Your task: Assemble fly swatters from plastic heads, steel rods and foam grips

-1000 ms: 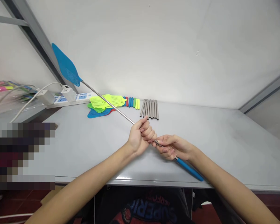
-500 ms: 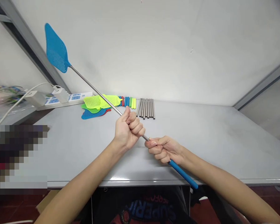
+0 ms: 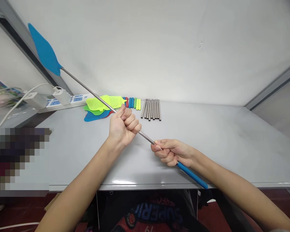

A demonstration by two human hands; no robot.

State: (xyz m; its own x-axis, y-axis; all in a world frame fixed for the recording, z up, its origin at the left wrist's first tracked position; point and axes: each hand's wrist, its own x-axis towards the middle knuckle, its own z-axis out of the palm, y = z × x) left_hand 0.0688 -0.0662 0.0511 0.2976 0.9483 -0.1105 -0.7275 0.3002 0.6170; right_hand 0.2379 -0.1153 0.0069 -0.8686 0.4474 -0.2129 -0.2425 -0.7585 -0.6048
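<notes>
A blue fly swatter [image 3: 45, 51] slants across the view above the table, its flap at the upper left and its blue grip [image 3: 192, 175] at the lower right. My left hand [image 3: 124, 125] is closed in a fist round the middle of its metal rod. Lower down, my right hand [image 3: 168, 152] wraps the rod just above the blue grip. A short bare stretch of rod [image 3: 147, 138] shows between the two hands. Behind my left hand lie yellow, green and blue swatter heads [image 3: 103, 103] in a pile.
Short coloured grips [image 3: 131, 103] and a row of metal tubes [image 3: 151, 110] lie near the wall on the grey table [image 3: 219, 141]. At the left stands a white power strip [image 3: 78, 100] with plugged-in adapters and a cable. A blurred mosaic patch covers the left edge.
My left hand has moved left and up, widening the gap between my hands. The swatter's flap has shifted left and turned more edge-on. My right hand stays nearly in place.
</notes>
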